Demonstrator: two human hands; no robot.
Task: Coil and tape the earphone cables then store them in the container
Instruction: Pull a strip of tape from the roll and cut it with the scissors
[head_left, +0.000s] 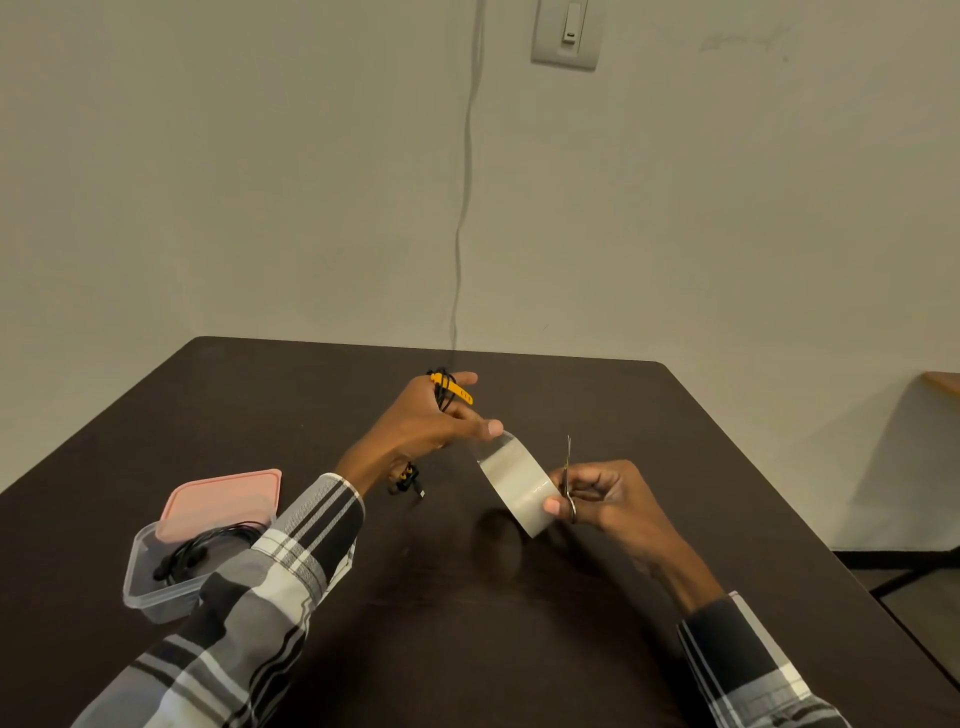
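Container (156, 582) with pink lid (221, 501) ajar sits left of tape roll (522, 488), black earphones inside. Right hand (613, 501) grips roll plus scissors (569, 480). Beyond, left hand (428, 415) holds coiled earphone cable (444, 392), thumb pinching the tape end.

The surface (519, 623) is dark brown and stands against a pale wall. On its left side sits a clear plastic container (150, 597) with black earphone cables (202, 551) inside, and a pink lid (223, 501) leans across its far rim.
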